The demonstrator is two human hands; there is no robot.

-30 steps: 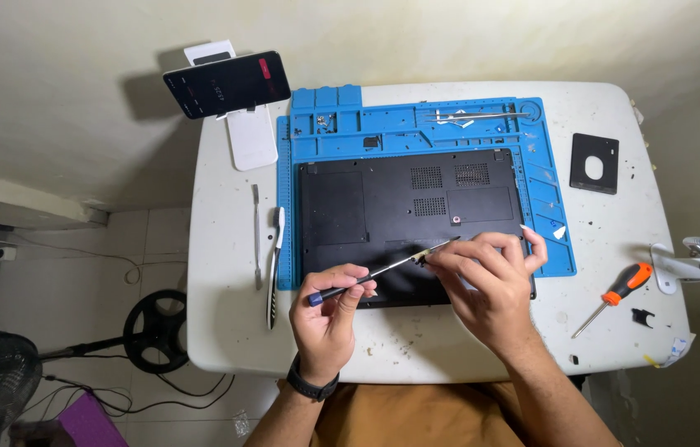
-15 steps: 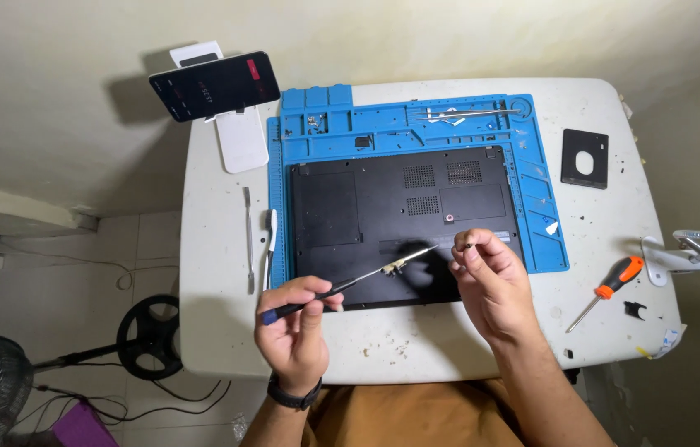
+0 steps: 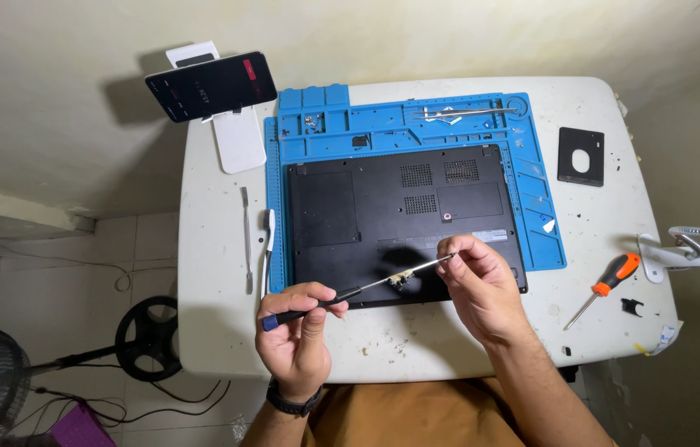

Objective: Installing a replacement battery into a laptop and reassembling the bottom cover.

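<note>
Left hand: grip closed around the dark handle of a thin screwdriver, near the front edge of the desk; a dark watch sits on the wrist.
Right hand: fingertips pinched narrow on the far tip of the screwdriver shaft, over the lower right part of the laptop.
Screwdriver: held between both hands, slanting up from the left hand to the right, above the front edge of the laptop; a small pale bit clings to the shaft about midway, too small to tell what it is.
Laptop: black, lying bottom-up on the blue mat, vent grilles facing up.
Mat: blue, with small compartments along its back edge; the laptop covers most of it.
Tweezers: metal, lying in the back tray of the mat, well apart from the hands.
Phone: dark, propped landscape on a white stand at the back left corner of the desk.
Pry tools: two slim ones lying side by side just left of the mat.
Orange screwdriver: on the desk to the right of the mat, near the right hand but apart from it.
Black plate: square with a round hole, right of the mat at the back.
</note>
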